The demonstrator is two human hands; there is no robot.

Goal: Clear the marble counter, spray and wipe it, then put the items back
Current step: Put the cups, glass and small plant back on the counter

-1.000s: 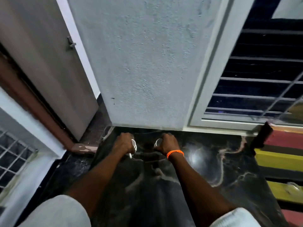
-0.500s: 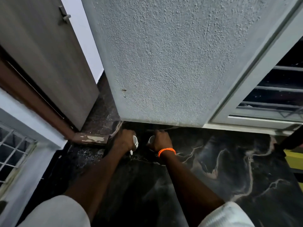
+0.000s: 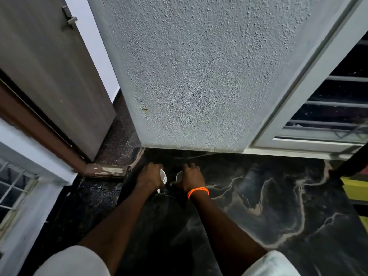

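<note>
The black marble counter (image 3: 268,206) with pale veins runs from the wall toward me. At its far left end, close to the wall, my left hand (image 3: 149,177) is closed around a small white cup (image 3: 162,176). Beside it my right hand (image 3: 191,177), with an orange bracelet at the wrist, grips a second white cup (image 3: 178,175). Both cups are mostly covered by my fingers; only their rims and a bit of side show. The two cups are low over the counter, a small gap between them. I cannot tell if they touch the marble.
A rough grey wall (image 3: 199,76) rises right behind the hands. A barred window (image 3: 328,108) is at the right, a wooden door (image 3: 49,66) at the left. Coloured shelves (image 3: 354,186) stand past the counter's right end. A dark speckled floor (image 3: 95,196) lies left of the counter.
The camera has swung left and closer to the wall, so the shelves have slid out to the right edge. Both hands stay closed on the cups near the wall.
</note>
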